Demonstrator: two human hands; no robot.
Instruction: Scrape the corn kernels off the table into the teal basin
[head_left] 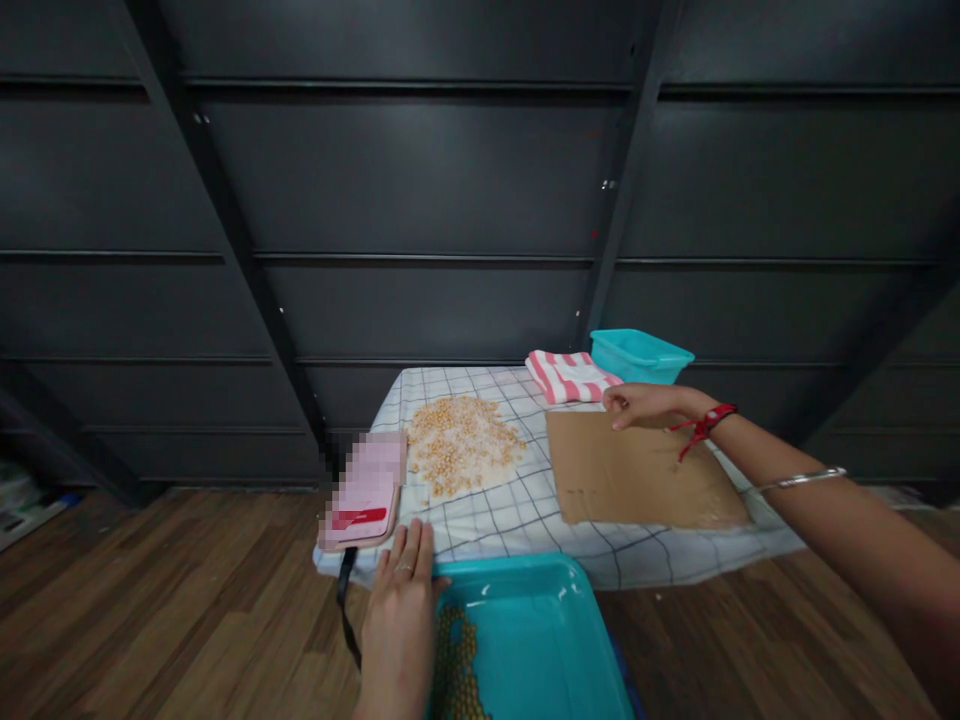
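Observation:
My left hand (401, 595) lies with its fingers stretched out at the upper left rim of a turquoise tray (544, 655), by the table's front edge. Inside the tray, on its left side, is a heap of small round greenish-brown beans or peas (461, 670). Over the far edge of a flat piece of brown cardboard (637, 475) hovers my right hand (645, 403), its fingers curled together; what they hold, if anything, is hidden. Pale yellow chickpea-like grains (461, 445) are spread with whitish bits on the checked cloth (495, 520), left of the cardboard.
A pink phone (367, 490), partly blurred, rests at the table's left edge with a black strap hanging down. At the back are a folded red-and-white striped cloth (570, 377) and a turquoise basket (637, 355). Dark metal panels (420, 180) stand behind the table.

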